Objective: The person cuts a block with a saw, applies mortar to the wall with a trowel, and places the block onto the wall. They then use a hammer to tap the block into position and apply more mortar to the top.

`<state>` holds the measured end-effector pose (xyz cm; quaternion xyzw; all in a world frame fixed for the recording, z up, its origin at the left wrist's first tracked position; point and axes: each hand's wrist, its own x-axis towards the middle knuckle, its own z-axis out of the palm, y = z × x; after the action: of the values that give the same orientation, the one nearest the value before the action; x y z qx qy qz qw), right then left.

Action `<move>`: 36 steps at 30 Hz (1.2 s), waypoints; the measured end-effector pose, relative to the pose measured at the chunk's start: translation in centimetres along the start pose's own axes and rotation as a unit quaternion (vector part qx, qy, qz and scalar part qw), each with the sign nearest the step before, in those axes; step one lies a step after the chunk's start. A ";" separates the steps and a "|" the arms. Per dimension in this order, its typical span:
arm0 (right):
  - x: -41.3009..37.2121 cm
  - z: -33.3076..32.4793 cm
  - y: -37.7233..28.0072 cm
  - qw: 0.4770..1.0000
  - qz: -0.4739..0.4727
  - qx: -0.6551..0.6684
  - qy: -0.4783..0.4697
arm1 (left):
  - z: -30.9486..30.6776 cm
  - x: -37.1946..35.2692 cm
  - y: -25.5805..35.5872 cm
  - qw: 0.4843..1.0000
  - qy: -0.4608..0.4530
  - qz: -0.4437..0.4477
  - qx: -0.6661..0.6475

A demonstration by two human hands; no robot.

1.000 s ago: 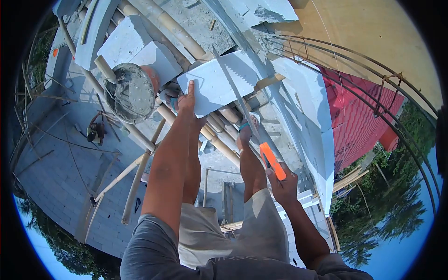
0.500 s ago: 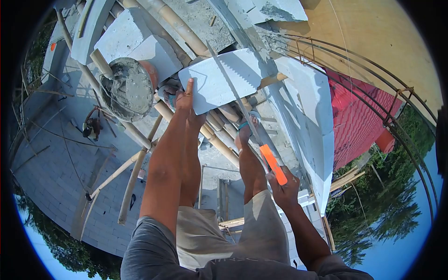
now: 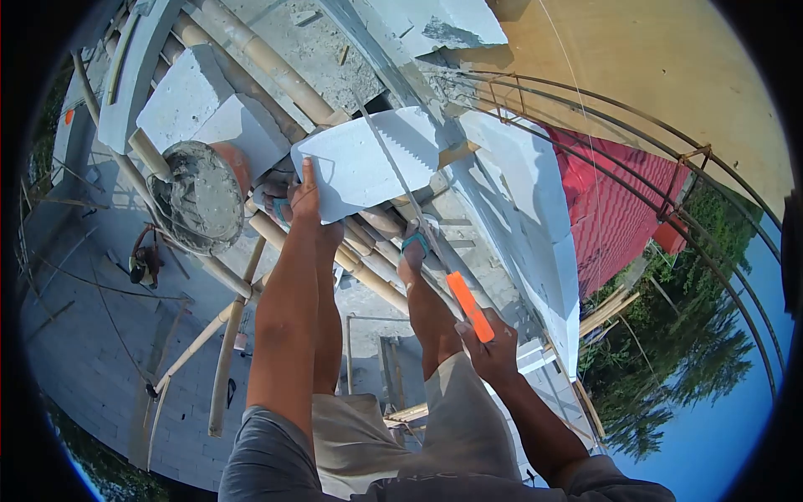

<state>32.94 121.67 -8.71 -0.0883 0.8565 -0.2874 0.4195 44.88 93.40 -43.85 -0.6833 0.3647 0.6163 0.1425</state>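
My left hand (image 3: 306, 199) is wrapped round the near left edge of a white block (image 3: 351, 171), its thumb stretched along the top face. The fingers beneath are hidden by the block. In my right hand (image 3: 492, 350) is the orange handle (image 3: 470, 306) of a handsaw (image 3: 391, 159). Its long blade slants across the block towards the far side, and a toothed shadow falls on the white face to its right. The block overlaps bamboo poles and lies beyond my sandalled feet (image 3: 411, 248).
A bucket of wet grey mortar (image 3: 199, 199) with a wooden handle (image 3: 149, 156) in it stands left. More white blocks (image 3: 186, 90) lie behind it. Bamboo poles (image 3: 372, 272) cross below me. Curved rebar (image 3: 636, 125) arches at right. Far below is another person (image 3: 145, 261).
My view has shifted, so the block, bucket and saw appear further left and lower. Both hands keep their holds, and the saw still lies across the block. The person below has changed posture slightly.
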 end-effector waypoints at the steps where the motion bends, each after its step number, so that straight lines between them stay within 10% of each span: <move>1: 0.2 0.1 0.3 1.000 0.000 -0.008 0.003 | 0.1 0.2 0.6 1.000 -0.004 0.013 -0.005; 6: 0.4 0.8 -0.8 1.000 -0.004 0.015 0.004 | 1.2 -2.2 1.2 0.988 0.130 -0.043 0.067; 8: 0.3 0.9 -1.2 1.000 -0.007 0.016 0.001 | 2.2 -1.1 0.5 0.900 0.336 0.228 0.161; 10: 0.2 0.8 -1.9 0.995 0.068 0.068 -0.002 | 2.3 -1.6 1.6 0.952 0.243 0.169 0.072; 12: 0.1 1.2 -2.3 0.997 0.049 0.066 0.010 | 3.1 -2.4 2.3 0.849 0.271 0.418 0.174; 16: -0.3 1.3 -2.3 1.000 -0.011 0.018 0.021 | 3.3 -6.0 4.8 0.888 0.133 0.220 0.380; 36: 0.0 1.9 -5.0 0.999 0.028 0.020 0.003 | 1.4 -7.0 5.9 0.872 0.083 0.298 0.378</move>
<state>33.91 116.74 -6.77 -0.0548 0.8540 -0.2929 0.4264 40.03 92.44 -35.99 -0.4848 0.7669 0.3852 0.1688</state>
